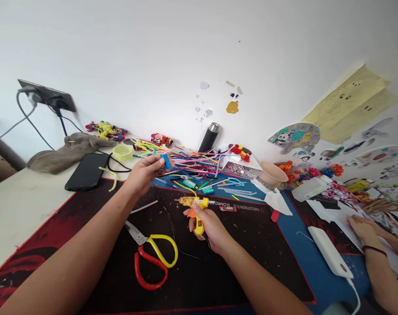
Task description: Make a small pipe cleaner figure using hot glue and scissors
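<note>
My left hand (145, 174) is raised over the back of the mat, fingertips pinching a small blue fuzzy piece (167, 162) that looks made of pipe cleaner. In my right hand (208, 225) is a yellow hot glue gun (199, 214) with an orange trigger, its nozzle pointing left. A clear glue stick pokes out of its rear. The nozzle and the blue piece are apart. Below and left of the glue gun, scissors (153, 253) with one red and one yellow handle lie on the black mat (245, 262).
Colourful pipe cleaners (199, 164) are heaped along the wall by a black flask (209, 138). A phone (85, 172) and a tape roll (123, 152) lie left. To the right are a bowl (273, 174), a white device (330, 251) with a cable, and another person's arms (376, 253).
</note>
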`<move>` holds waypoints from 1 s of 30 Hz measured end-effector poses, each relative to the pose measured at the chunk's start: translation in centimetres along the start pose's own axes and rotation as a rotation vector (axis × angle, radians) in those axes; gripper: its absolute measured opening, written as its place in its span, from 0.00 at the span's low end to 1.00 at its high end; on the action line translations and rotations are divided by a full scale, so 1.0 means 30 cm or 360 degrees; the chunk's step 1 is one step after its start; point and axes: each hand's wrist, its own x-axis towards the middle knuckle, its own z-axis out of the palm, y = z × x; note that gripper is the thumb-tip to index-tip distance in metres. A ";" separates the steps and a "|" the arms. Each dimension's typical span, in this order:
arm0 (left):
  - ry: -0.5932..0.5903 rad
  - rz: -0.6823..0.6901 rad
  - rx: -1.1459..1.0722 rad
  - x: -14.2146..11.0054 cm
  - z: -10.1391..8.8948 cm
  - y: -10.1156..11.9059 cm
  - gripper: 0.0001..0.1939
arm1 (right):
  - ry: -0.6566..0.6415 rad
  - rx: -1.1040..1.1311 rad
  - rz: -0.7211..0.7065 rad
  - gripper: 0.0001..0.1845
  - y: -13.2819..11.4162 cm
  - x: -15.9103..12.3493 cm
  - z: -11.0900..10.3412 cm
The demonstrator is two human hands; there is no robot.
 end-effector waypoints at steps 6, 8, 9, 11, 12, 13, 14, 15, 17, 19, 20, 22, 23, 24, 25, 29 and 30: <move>0.0001 -0.0005 -0.0024 -0.003 0.006 0.007 0.19 | -0.0069 -0.0383 0.0071 0.38 -0.034 -0.033 -0.019; 0.0000 -0.0011 -0.0027 -0.005 0.008 0.010 0.19 | -0.0016 -0.0716 -0.0008 0.32 -0.054 -0.060 -0.033; -0.0003 -0.0015 -0.0027 -0.006 0.009 0.010 0.19 | 0.0006 -0.0902 -0.0056 0.28 -0.065 -0.075 -0.041; -0.0014 -0.0025 -0.0017 -0.006 0.010 0.011 0.20 | 0.0009 -0.1235 -0.0106 0.21 -0.088 -0.105 -0.059; -0.0023 -0.0027 -0.0005 -0.006 0.010 0.011 0.20 | -0.0007 -0.1361 -0.0096 0.19 -0.099 -0.117 -0.069; -0.0032 -0.0026 0.0009 -0.005 0.010 0.011 0.20 | 0.0004 -0.1457 -0.0107 0.18 -0.109 -0.127 -0.081; -0.0042 -0.0024 0.0025 -0.005 0.011 0.011 0.20 | 0.0036 -0.1526 -0.0141 0.19 -0.119 -0.133 -0.094; -0.0049 -0.0019 0.0041 -0.005 0.011 0.010 0.20 | 0.0105 -0.1571 -0.0222 0.19 -0.128 -0.134 -0.109; -0.0040 -0.0008 0.0057 -0.006 0.013 0.008 0.20 | 0.0279 -0.1600 -0.0411 0.17 -0.145 -0.119 -0.145; -0.0022 -0.0007 0.0060 -0.008 0.015 0.004 0.19 | 0.0388 -0.1626 -0.0472 0.15 -0.160 -0.085 -0.184; -0.0015 -0.0010 0.0061 -0.009 0.016 0.001 0.19 | 0.0435 -0.1696 -0.0465 0.14 -0.167 -0.062 -0.203; -0.0009 -0.0022 0.0069 -0.012 0.019 -0.006 0.18 | 0.0529 -0.1954 -0.0459 0.12 -0.177 -0.010 -0.235; -0.0008 -0.0030 0.0074 -0.013 0.020 -0.010 0.18 | 0.0561 -0.2118 -0.0447 0.12 -0.179 0.015 -0.246; -0.0009 -0.0037 0.0081 -0.014 0.022 -0.014 0.18 | 0.0579 -0.2172 -0.0435 0.12 -0.180 0.039 -0.253; -0.0014 -0.0046 0.0091 -0.015 0.023 -0.018 0.18 | 0.0590 -0.2218 -0.0424 0.12 -0.180 0.060 -0.257; -0.0031 -0.0084 0.0129 -0.018 0.029 -0.024 0.18 | 0.0594 -0.2367 -0.0371 0.13 -0.173 0.111 -0.249; -0.0029 -0.0093 0.0134 -0.019 0.031 -0.024 0.19 | 0.0591 -0.2401 -0.0356 0.13 -0.172 0.117 -0.245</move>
